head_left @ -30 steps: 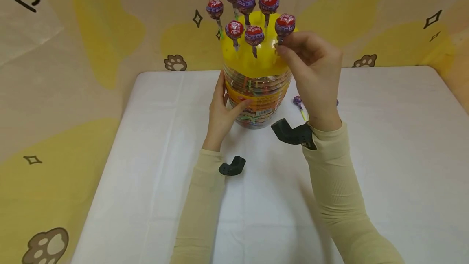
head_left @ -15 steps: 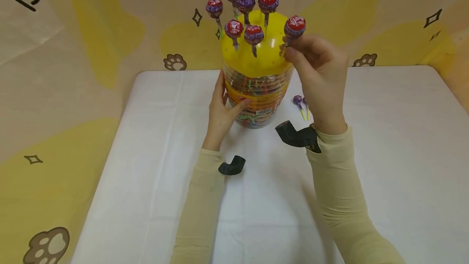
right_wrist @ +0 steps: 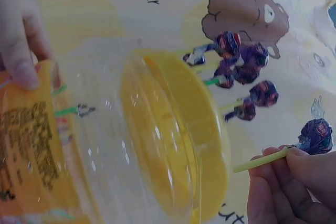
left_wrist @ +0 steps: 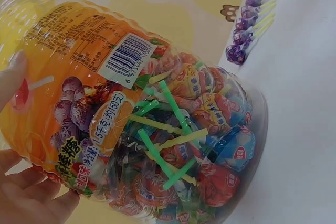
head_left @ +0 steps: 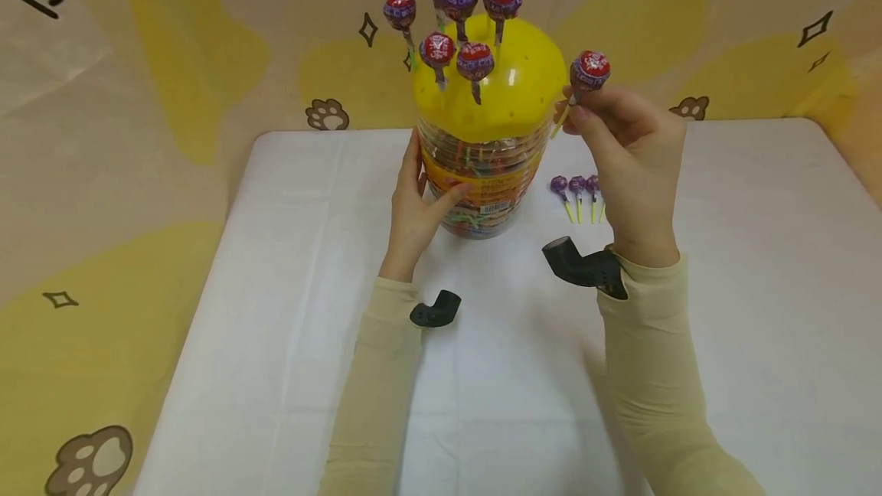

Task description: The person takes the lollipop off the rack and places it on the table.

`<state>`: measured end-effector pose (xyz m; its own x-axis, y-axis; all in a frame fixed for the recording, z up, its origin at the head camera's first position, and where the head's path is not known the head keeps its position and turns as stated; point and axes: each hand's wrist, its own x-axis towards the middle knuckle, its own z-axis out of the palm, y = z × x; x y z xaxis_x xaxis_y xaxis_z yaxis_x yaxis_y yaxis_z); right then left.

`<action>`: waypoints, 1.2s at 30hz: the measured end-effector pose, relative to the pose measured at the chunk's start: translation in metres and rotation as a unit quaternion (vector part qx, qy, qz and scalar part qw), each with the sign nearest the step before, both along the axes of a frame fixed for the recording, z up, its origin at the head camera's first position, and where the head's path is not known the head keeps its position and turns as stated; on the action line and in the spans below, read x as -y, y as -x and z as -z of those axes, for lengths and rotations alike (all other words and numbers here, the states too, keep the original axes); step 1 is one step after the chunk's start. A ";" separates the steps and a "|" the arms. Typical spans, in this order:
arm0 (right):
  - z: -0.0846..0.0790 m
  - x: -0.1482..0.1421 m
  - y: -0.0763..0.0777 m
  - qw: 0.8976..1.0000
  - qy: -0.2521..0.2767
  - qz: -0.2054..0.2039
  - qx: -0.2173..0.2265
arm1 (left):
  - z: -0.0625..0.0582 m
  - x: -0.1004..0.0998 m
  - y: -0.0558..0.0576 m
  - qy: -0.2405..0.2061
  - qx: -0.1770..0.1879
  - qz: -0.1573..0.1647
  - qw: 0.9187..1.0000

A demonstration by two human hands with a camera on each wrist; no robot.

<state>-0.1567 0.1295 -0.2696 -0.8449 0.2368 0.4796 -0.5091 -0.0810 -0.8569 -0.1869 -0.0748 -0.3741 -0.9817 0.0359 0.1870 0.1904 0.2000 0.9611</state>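
A clear ribbed candy jar [head_left: 482, 182] with an orange label and a domed yellow lid [head_left: 510, 90] stands upright on the table. Several lollipops in red and purple wrappers, such as one lollipop [head_left: 475, 61] at the front, stick up from the lid. My left hand [head_left: 416, 213] grips the jar from the left, thumb across the label. Just right of the lid, my right hand [head_left: 630, 159] pinches another lollipop [head_left: 589, 71] by its stick below the wrapper. Its bare yellow stick [right_wrist: 260, 161] points down toward the lid and is apart from it in the right wrist view.
Several purple-wrapped lollipops [left_wrist: 244, 36] with yellow sticks lie in a row on the white tabletop [head_left: 289, 373], right of the jar. More wrapped candies [left_wrist: 215, 114] fill the jar's lower part. A patterned yellow cloth [head_left: 207, 44] hangs behind.
My right hand has drawn its lollipop off the lid, to the right and slightly down, baring the stick's lower end. More of the row on the table shows. My left hand stays on the jar.
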 end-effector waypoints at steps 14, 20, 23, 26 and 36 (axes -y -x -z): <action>0.023 -0.048 -0.006 0.995 0.099 0.002 0.033 | 0.003 -0.001 0.002 -0.002 -0.009 0.007 1.000; 0.027 -0.063 -0.006 0.992 0.118 0.011 0.043 | 0.003 -0.002 0.002 0.000 -0.011 0.008 1.000; 0.030 -0.069 -0.006 0.991 0.125 0.020 0.044 | 0.003 -0.002 0.002 0.000 -0.014 0.008 1.000; 0.032 -0.074 -0.005 0.990 0.131 0.034 0.047 | 0.002 -0.002 0.001 -0.001 -0.016 0.007 1.000; 0.046 -0.095 0.001 0.985 0.137 0.052 0.089 | 0.000 0.000 0.000 -0.008 -0.008 0.008 1.000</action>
